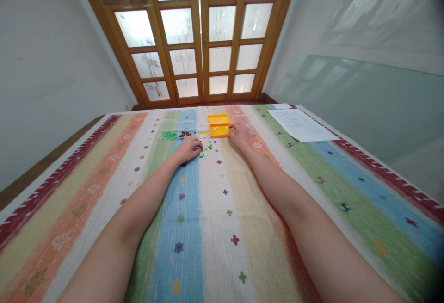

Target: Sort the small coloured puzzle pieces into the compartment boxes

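My left hand (188, 149) rests on the striped cloth with its fingers curled, fingertips at a small heap of coloured bits (206, 149). My right hand (239, 132) lies farther out, fingers bent in a pinch against the right edge of an orange tray (218, 125). What the pinch holds is too small to make out. A clear compartment box (180, 133) with green and dark pieces sits just left of the tray, beyond my left hand.
A striped, patterned cloth (215, 210) covers the whole surface. A printed paper sheet (300, 125) lies at the far right. Wooden glass-paned doors (204, 39) stand beyond the far edge, with a glass panel (364, 104) leaning on the right wall.
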Demonstrator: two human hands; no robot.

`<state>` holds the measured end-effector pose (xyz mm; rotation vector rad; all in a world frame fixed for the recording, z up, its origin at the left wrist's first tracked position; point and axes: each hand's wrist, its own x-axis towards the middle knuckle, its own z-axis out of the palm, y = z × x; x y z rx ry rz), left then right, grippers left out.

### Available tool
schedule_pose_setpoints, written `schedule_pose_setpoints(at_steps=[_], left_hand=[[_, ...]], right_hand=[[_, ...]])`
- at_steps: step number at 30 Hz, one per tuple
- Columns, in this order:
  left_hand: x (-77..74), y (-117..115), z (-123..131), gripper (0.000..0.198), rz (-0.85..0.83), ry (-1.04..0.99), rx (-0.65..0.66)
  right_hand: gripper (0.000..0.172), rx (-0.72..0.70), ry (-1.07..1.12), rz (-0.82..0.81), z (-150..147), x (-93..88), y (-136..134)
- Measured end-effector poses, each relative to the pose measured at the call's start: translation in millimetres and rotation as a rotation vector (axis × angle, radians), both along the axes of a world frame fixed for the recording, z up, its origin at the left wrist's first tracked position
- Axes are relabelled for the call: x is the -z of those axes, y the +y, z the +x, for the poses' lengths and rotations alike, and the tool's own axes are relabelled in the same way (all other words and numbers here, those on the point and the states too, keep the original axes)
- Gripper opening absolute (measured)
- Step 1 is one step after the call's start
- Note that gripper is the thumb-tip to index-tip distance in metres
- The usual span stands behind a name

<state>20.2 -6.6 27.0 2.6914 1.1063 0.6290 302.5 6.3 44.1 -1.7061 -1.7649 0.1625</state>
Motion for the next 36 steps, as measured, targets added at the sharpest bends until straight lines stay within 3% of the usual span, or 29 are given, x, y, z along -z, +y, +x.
schedule_pose_setpoints(at_steps=[23, 30, 36], left_hand=[[-5.9, -5.1, 4.7, 0.009, -0.007, -0.051, -0.012], [-7.4, -8.2, 5.8, 0.007, -0.093, -0.106, -0.074], [-5.1, -7.5, 6.1, 0.011, -0.106, -0.156, -0.033]], right_hand=[[0.028, -0.009, 0.008, 0.002, 0.9, 2.7, 1.8], [0.028, 0.009, -0.005, -0.006, -0.8, 0.6, 0.9], [0.027, 0.01, -0.007, -0.004, -1.0, 0.8, 1.8]])
